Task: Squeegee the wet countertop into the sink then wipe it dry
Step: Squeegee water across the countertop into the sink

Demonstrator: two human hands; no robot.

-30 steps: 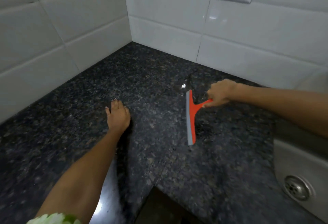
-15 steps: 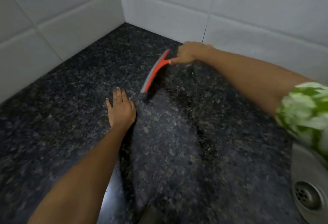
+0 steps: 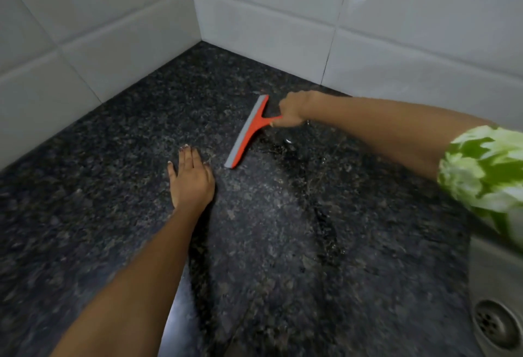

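Observation:
My right hand (image 3: 293, 110) grips the handle of a red squeegee (image 3: 247, 133) with a grey rubber blade. The blade rests on the dark speckled granite countertop (image 3: 113, 158) near the back corner, running diagonally from the wall toward my left hand. My left hand (image 3: 191, 179) lies flat on the counter, fingers together, just left of the blade's near end. A wet streak (image 3: 319, 206) with droplets runs from the squeegee toward the steel sink (image 3: 486, 271) at the lower right, where its drain (image 3: 495, 325) shows.
White tiled walls (image 3: 268, 16) meet in a corner behind the counter, close to the squeegee's far end. The counter's front edge dips in near the bottom centre (image 3: 198, 337).
My right hand swung the squeegee from the middle of the counter back toward the wall corner, then set its blade down on the granite. The left hand stayed in place.

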